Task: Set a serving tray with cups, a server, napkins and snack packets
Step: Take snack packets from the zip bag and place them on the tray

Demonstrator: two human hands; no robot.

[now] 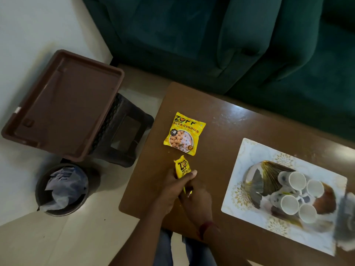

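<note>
A yellow snack packet lies flat on the brown table. A second yellow packet is crumpled upright between both hands near the table's front left. My left hand grips its upper part and my right hand grips its lower end. To the right lies a white and gold serving tray that holds several white cups, open ends up, clustered on a patterned plate. A blurred grey thing at the tray's right edge cannot be made out.
An empty brown tray rests tilted on a dark plastic stool to the left of the table. A round bin with a crumpled liner stands on the floor below it. A dark green sofa runs behind the table.
</note>
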